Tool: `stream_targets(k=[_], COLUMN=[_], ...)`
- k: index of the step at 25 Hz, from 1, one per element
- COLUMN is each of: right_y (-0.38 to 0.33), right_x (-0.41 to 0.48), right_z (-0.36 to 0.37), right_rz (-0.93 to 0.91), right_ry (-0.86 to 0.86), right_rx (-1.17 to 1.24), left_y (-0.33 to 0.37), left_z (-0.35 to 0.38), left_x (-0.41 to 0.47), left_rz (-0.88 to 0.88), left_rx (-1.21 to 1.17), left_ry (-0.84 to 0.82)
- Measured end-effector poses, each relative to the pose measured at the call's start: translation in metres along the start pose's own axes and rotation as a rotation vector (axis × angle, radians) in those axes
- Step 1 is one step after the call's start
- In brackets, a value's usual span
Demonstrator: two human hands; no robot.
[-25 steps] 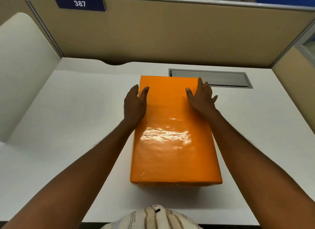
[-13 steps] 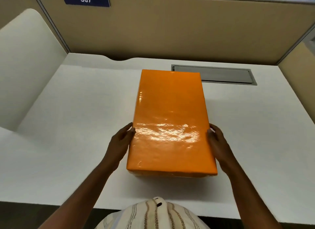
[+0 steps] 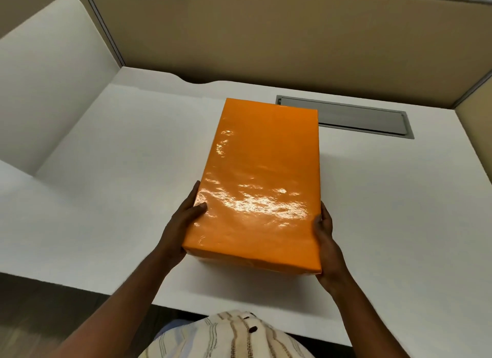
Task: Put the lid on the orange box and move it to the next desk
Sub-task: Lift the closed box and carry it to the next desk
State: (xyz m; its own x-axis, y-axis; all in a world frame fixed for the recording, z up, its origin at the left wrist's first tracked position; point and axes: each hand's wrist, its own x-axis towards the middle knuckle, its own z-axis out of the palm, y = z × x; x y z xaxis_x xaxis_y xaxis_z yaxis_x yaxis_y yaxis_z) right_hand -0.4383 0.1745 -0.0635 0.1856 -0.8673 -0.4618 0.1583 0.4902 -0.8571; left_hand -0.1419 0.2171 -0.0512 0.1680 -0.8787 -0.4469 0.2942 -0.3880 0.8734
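Observation:
The glossy orange box with its lid on fills the middle of the view, over the white desk. My left hand clasps its near left side, thumb on the lid. My right hand clasps the near right side, fingers hidden under the edge. The box's near end looks raised and tilted slightly left; I cannot tell for sure whether it has left the desk.
A grey cable hatch sits in the desk behind the box on the right. Beige partitions wall the back and right. A white rounded divider stands at the left. The desk's front edge lies close to my body.
My hands slid from the lid's far end down to the near sides and gripped them. The box now looks turned slightly and nearer to me; the view has shifted right.

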Motion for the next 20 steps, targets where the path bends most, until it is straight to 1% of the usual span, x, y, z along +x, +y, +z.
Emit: stream_targets(k=[4, 11, 16, 20], right_y=[0.000, -0.010, -0.030, -0.040], right_x=[0.000, 0.006, 0.040, 0.076], right_z=[0.000, 0.024, 0.093, 0.164], right_rz=[-0.003, -0.038, -0.087, -0.092], right_ry=[-0.020, 0.091, 0.122, 0.105], right_rx=[0.070, 0.054, 0.007, 0.044], left_y=[-0.004, 0.001, 0.043, 0.088], left_z=[-0.002, -0.020, -0.074, -0.129], left_x=[0.006, 0.019, 0.053, 0.086], left_rz=[-0.016, 0.020, 0.058, 0.078], left_rx=[-0.044, -0.113, -0.161, -0.173], left_ry=[-0.015, 0.018, 0.008, 0.065])
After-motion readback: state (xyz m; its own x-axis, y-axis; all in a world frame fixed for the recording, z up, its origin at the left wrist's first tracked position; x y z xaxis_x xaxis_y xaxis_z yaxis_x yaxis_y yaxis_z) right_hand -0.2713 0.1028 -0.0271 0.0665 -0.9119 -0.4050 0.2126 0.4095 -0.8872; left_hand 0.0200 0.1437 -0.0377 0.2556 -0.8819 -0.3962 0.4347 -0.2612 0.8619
